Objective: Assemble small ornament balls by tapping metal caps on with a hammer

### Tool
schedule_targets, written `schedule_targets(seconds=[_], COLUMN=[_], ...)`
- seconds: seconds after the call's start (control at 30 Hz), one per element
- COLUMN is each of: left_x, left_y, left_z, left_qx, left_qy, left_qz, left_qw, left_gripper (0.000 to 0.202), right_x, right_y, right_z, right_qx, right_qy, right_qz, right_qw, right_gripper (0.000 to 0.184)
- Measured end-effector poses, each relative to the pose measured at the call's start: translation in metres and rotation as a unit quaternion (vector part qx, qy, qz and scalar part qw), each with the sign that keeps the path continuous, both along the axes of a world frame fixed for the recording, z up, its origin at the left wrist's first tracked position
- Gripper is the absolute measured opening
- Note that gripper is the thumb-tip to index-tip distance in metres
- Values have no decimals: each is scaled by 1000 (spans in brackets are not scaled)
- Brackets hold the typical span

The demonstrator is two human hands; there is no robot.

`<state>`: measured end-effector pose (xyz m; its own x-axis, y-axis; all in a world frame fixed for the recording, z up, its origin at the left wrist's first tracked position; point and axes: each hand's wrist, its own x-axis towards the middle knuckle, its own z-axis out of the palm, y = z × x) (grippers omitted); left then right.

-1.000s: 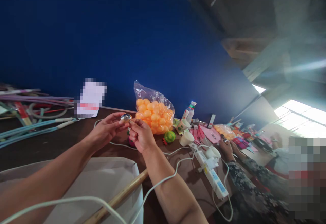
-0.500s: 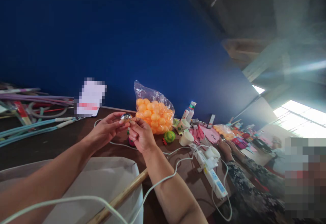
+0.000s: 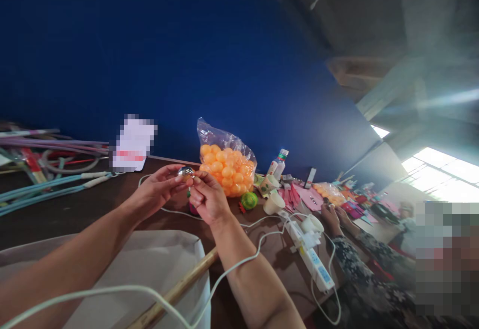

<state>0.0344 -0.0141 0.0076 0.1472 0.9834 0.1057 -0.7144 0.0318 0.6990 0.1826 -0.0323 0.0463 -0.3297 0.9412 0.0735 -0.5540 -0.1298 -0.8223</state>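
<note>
Between my fingers, above the brown table (image 3: 67,214), is a small shiny silver ball (image 3: 185,171), its lower side partly covered. My left hand (image 3: 162,185) pinches it from the left with thumb and fingers. From the right, the fingertips of my right hand (image 3: 210,195) press at its lower edge. A clear plastic bag (image 3: 227,169) of orange balls stands just behind my right hand. Partly hidden beneath that hand is a dark pink item (image 3: 193,209). To its right lies a green, round, ribbed item (image 3: 248,200) with a red part.
A white cable crosses over my forearms. On the right lie a power strip (image 3: 316,264), tape rolls (image 3: 274,203), a bottle (image 3: 277,164) and pink pieces (image 3: 309,196). Rods (image 3: 56,184) lie left. A white-lined bin (image 3: 179,249) with a wooden pole stands below. A co-worker's hands (image 3: 331,219) are further right.
My right fingertips have shifted slightly at the silver ball's lower edge. Both hands otherwise stay in place, and the co-worker's hands have moved a little.
</note>
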Motion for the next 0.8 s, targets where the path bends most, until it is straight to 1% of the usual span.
schedule_targets(seconds=[0.27,0.4,0.57,0.8], left_x=[-1,0,1,0], left_y=[0,-1,-1,3], left_z=[1,2,2,-3], left_qx=[-1,-2,-1,9], left_qy=[-5,-5,-2,-4], left_qz=[-13,-4,0,-7], left_qw=[1000,1000,1000,1000], left_gripper=[31,29,32,35], right_x=[1,1,-1,-1], right_y=[1,1,3,4], right_z=[0,-2,-6,-7], right_qx=[-25,-17,-7,-8], right_qy=[-28,-51,-81,-83], right_qz=[-20,-29,-42,-53], right_qw=[999,998,996,995], right_gripper=[23,23,24,26])
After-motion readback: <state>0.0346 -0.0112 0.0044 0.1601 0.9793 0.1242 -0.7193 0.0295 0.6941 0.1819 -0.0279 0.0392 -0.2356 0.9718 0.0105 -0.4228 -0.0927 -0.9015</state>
